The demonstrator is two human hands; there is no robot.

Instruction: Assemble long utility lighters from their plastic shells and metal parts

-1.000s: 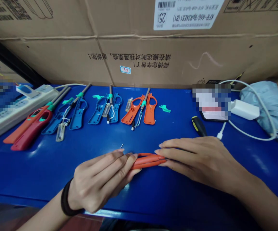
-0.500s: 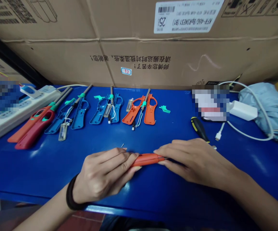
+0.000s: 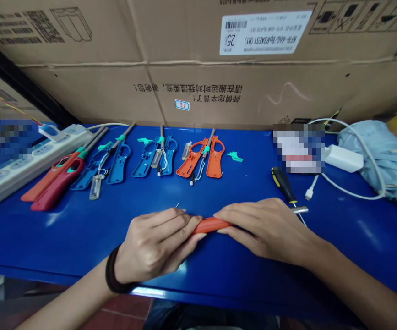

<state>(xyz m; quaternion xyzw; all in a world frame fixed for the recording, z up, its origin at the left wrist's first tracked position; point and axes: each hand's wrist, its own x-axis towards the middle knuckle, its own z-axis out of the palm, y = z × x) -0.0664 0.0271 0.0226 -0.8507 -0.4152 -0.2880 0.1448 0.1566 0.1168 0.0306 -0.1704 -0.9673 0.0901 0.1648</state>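
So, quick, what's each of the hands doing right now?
Left hand: closed, holding one end of the orange casing.
Right hand: closed, fingertips pinching the casing's other end.

Bare left hand [image 3: 157, 243] and bare right hand [image 3: 263, 229] are showing.
A thick, black, ring-shaped, soft-looking band [image 3: 110, 271] is circling the left wrist [image 3: 122, 266]; dark cloth [image 3: 171, 316] is dimly showing below.

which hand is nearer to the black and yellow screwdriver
Right. The right hand is close by, on the near side of the screwdriver; the left hand is well off to its left, at the other end of the orange casing.
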